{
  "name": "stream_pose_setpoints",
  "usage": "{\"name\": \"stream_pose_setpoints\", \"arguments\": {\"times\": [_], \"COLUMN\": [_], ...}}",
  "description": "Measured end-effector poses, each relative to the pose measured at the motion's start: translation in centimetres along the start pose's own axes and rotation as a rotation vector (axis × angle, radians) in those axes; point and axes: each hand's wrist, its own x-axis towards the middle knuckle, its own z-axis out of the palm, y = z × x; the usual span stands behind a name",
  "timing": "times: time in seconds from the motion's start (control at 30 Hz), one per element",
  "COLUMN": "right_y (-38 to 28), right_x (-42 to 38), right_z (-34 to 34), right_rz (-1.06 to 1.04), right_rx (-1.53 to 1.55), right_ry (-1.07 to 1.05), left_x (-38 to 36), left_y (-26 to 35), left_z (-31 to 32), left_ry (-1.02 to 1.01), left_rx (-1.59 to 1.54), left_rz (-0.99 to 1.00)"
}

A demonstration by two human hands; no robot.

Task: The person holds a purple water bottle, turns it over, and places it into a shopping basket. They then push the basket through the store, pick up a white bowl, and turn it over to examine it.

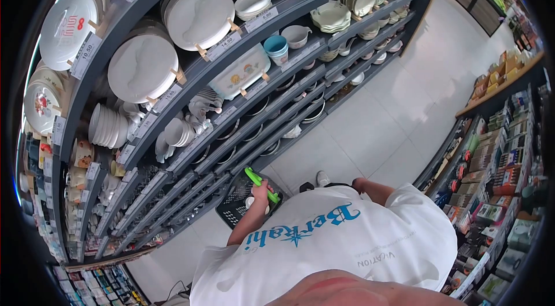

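My left hand (262, 189) is closed around the bright green handle of a black plastic shopping basket (229, 209). The basket hangs at my left side, close to the lower shelves. Inside it a white, rounded item (250, 202) shows in part behind my forearm. On my right, my right hand (359, 184) is low beside my waist. Its fingers are small and mostly hidden, so I cannot make out whether it holds anything. Between my hands, the front of my white printed T-shirt (370, 236) fills the lower view.
Curved-looking shelves (191, 89) on the left carry white plates (143, 69), bowls (110, 125), blue cups (276, 47) and a patterned tray (240, 72). Packaged goods (491, 184) line the right side. A pale tiled floor (370, 121) runs ahead between them. My shoe (322, 178) shows below.
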Motion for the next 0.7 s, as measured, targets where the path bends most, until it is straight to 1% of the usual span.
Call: {"name": "stream_pose_setpoints", "arguments": {"times": [0.03, 0.07, 0.1, 0.13, 0.17, 0.23, 0.3, 0.37, 0.43, 0.5, 0.57, 0.7], "right_y": [-1.2, -1.2, -1.2, -1.3, -1.4, -1.4, -1.5, -1.4, -1.2, -1.0, -0.7, 0.0], "right_x": [-2.1, -2.2, -1.9, -1.7, -1.5, -1.6, -1.8, -2.4, -3.2, -4.2, -4.8, -5.7], "right_z": [0.1, 0.6, 1.7, 2.7, 3.5, 5.3, 7.1, 9.4, 11.5, 14.1, 16.5, 20.2], "right_rz": [0.083, 0.091, 0.057, 0.024, 0.054, 0.106, 0.158, 0.158, 0.189, 0.229, 0.254, 0.283], "right_rx": [0.135, 0.148, 0.15, 0.152, 0.266, 0.36, 0.457, 0.463, 0.498, 0.529, 0.646, 0.723], "right_ry": [0.034, 0.046, 0.132, 0.217, 0.247, 0.276, 0.304, 0.416, 0.443, 0.46, 0.545, 0.568], "left_x": [-0.3, -0.5, -0.7, -1.0, -1.3, -0.8, 0.1, 0.3, 0.5, 0.9, 0.5, 0.4], "left_y": [0.0, 0.1, 0.4, 0.7, 0.9, 0.8, -0.1, -0.3, -0.7, -1.0, -0.6, -0.7], "left_z": [0.4, 0.7, 0.9, 1.1, 1.3, 1.5, 1.7, 1.7, 2.1, 2.6, 3.4, 4.9], "left_ry": [-0.055, -0.111, -0.161, -0.179, -0.179, -0.163, -0.186, -0.207, -0.259, -0.281, -0.286, -0.296], "left_rx": [-0.077, -0.152, -0.177, -0.168, -0.172, -0.145, -0.139, -0.132, -0.114, -0.122, -0.167, -0.126], "left_rz": [-0.031, -0.063, -0.118, -0.116, -0.128, -0.155, -0.137, -0.129, -0.063, -0.056, -0.038, -0.019]}}
